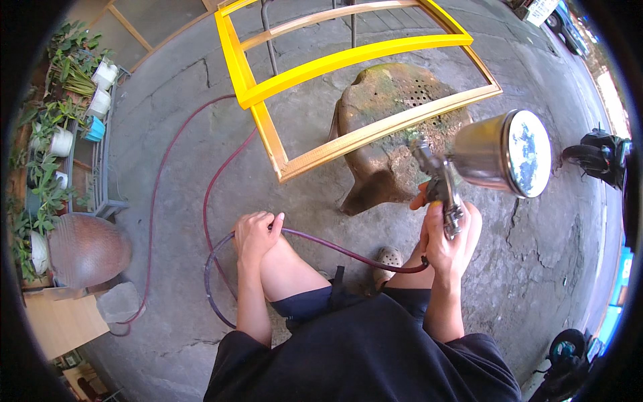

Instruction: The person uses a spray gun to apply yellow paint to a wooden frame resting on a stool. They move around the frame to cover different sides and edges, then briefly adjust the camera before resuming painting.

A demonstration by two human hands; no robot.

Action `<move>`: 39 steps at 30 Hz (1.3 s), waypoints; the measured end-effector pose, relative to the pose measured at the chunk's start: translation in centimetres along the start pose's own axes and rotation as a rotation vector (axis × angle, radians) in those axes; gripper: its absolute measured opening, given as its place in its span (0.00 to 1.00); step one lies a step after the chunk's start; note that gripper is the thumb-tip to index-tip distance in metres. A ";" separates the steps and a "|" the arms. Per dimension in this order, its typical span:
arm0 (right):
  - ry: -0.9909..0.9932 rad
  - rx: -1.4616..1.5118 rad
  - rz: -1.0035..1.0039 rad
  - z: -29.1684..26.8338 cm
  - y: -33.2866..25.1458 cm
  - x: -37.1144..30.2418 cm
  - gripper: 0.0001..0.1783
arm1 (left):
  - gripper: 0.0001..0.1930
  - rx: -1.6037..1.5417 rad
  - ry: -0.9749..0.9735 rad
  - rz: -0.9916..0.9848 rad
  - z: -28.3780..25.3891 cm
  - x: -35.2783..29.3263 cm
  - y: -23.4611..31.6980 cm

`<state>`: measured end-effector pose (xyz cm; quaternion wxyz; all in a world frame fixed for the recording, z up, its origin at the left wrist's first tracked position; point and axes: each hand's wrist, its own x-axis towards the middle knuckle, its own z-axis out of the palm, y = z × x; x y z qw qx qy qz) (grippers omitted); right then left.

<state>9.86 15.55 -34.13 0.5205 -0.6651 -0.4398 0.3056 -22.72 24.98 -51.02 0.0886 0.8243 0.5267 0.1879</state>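
My right hand (pixel 450 236) is wrapped round the handle of a metal spray gun (pixel 442 184), whose silver cup (pixel 485 154) tilts to the right with a paint-smeared lid. A dark red hose (pixel 348 252) runs from the gun's handle across my lap to my left hand (pixel 258 234), which is closed round it over my left knee. Ahead is a wooden frame (pixel 388 132), partly bright yellow (pixel 321 63) and partly bare wood along its near edge. The spray gun is close to the frame's near right side, apart from it as far as I can see.
Beneath the frame stands a worn, paint-stained stool (pixel 382 164) with holes in its top. The hose loops over the concrete floor (pixel 181 228). Potted plants (pixel 60 142) on a rack, a clay jar (pixel 90 250) and a stone (pixel 120 302) are at left; motorbikes (pixel 596 157) stand at right.
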 end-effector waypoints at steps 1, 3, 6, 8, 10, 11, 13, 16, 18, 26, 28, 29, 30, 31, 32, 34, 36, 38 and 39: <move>-0.039 -0.032 -0.040 -0.1 -0.1 0.0 0.22 | 0.20 -0.011 0.001 0.012 0.0 0.0 0.1; -0.070 -0.053 -0.105 -0.5 0.1 -0.3 0.23 | 0.20 -0.031 0.003 0.035 -0.1 0.1 0.5; -0.032 0.010 -0.059 0.1 0.5 -0.4 0.23 | 0.20 -0.017 0.031 0.053 0.0 0.1 0.3; -0.012 0.070 -0.001 0.7 1.6 -0.7 0.23 | 0.20 -0.007 -0.007 0.024 -0.1 0.2 0.3; -0.082 0.022 -0.078 0.7 1.7 -0.8 0.23 | 0.20 -0.005 -0.025 0.022 -0.3 0.1 0.1; -0.107 0.009 -0.075 0.4 1.7 -1.0 0.23 | 0.20 -0.013 -0.023 0.035 -0.2 0.0 0.1; -0.068 0.008 -0.050 -0.1 2.3 -1.1 0.22 | 0.20 -0.019 -0.008 0.054 0.1 0.3 0.1; 0.052 0.055 0.020 0.2 2.4 -1.1 0.20 | 0.20 -0.017 0.003 0.043 0.5 0.1 0.0; 0.054 0.081 0.008 0.7 2.1 -1.1 0.19 | 0.20 -0.017 0.009 0.009 0.3 -0.1 -0.2; -0.055 -0.005 -0.031 -0.2 3.7 -1.7 0.17 | 0.20 0.009 -0.029 0.017 0.5 0.0 0.2; -0.051 -0.001 -0.018 -0.1 3.6 -1.7 0.16 | 0.20 0.008 -0.039 -0.011 0.4 0.1 0.4; -0.061 -0.027 -0.054 0.0 4.0 -1.5 0.17 | 0.20 0.023 -0.045 -0.011 0.5 0.2 0.4; -0.101 -0.017 -0.079 0.1 4.0 -1.3 0.19 | 0.20 0.043 -0.049 -0.011 0.6 0.2 0.2; -0.142 -0.038 -0.106 0.1 4.0 -0.8 0.21 | 0.20 0.062 -0.053 -0.012 0.7 0.3 0.2; -0.184 -0.059 -0.133 0.0 4.0 -0.2 0.22 | 0.20 0.050 -0.072 -0.024 0.6 0.4 0.2; -0.217 -0.017 -0.211 0.7 3.8 0.9 0.25 | 0.20 0.040 -0.112 -0.044 0.3 0.9 0.1; -0.296 -0.063 -0.367 1.3 2.3 2.8 0.28 | 0.20 0.108 -0.190 -0.049 0.0 1.3 0.2; -0.354 -0.026 -0.412 2.0 1.1 3.9 0.27 | 0.20 0.135 -0.253 -0.025 -0.3 1.6 0.8; -0.380 -0.042 -0.466 2.5 1.3 4.5 0.26 | 0.20 0.131 -0.276 0.001 -0.3 1.9 1.4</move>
